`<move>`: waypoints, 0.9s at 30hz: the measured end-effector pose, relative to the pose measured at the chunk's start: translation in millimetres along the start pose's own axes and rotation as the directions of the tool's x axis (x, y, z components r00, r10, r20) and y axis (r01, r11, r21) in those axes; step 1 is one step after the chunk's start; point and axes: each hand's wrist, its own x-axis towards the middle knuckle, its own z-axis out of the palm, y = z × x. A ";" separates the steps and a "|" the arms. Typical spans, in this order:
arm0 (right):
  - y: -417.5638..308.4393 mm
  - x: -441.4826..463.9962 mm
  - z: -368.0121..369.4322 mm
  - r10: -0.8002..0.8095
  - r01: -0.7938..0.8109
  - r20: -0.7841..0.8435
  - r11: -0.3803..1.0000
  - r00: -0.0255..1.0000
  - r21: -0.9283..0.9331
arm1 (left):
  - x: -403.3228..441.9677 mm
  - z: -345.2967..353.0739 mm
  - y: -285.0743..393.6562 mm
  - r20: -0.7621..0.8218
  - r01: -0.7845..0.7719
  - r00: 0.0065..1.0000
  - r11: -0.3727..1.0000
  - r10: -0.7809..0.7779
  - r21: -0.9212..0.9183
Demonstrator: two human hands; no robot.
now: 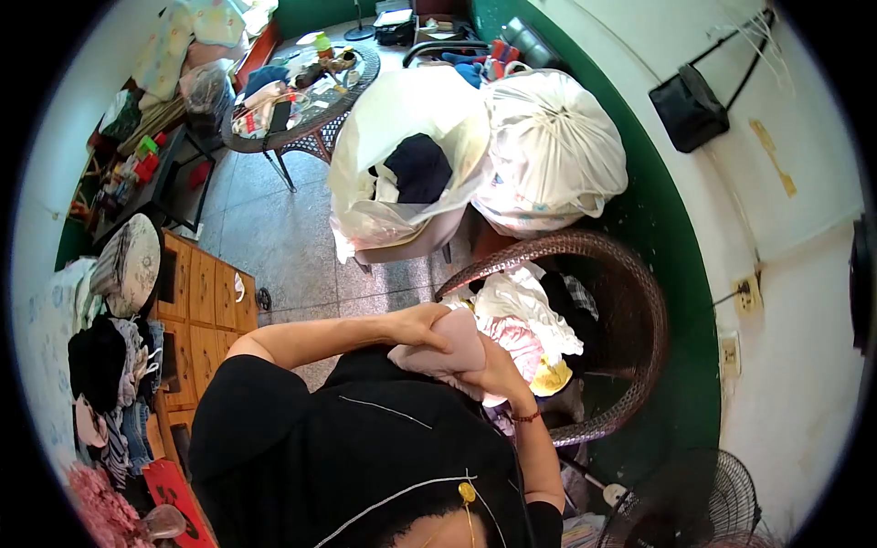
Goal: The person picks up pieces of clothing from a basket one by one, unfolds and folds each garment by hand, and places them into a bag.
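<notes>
I am holding a pale pink cloth (pixel 463 336) in front of my black top (pixel 365 438), between my chest and the clothes (pixel 521 306) piled in a brown wicker chair (pixel 652 320). The cloth is looking soft and plain, a dusty, muted pink — its upper part is lying smooth and doubled over into a rounded flap, while the rest is bunching into looser creases toward my left and underneath. My left hand (pixel 418 326) is pinching it from the left, thumb pressing over the flap, and my right hand (pixel 500 373) is gripping its right side, thumb lying on the fabric. Some fingers are hiding behind the cloth, so I am not able to tell how they are curling. A reddish bracelet (pixel 526 417) is circling my right wrist.

Just beside the cloth, the pile is showing crumpled white fabric (pixel 539 320), a pink-and-white piece (pixel 513 345) and a bit of yellow (pixel 551 376) — beyond the chair, a translucent bag (pixel 402 100) is standing open around a dark garment (pixel 420 169), next to a tied white bundle (pixel 557 146)
</notes>
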 end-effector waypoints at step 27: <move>67.4 552.7 12.4 0.219 -0.244 0.158 0.957 0.963 0.158 | -47.9 -239.1 18.6 0.119 -0.186 0.860 0.087 0.496 0.979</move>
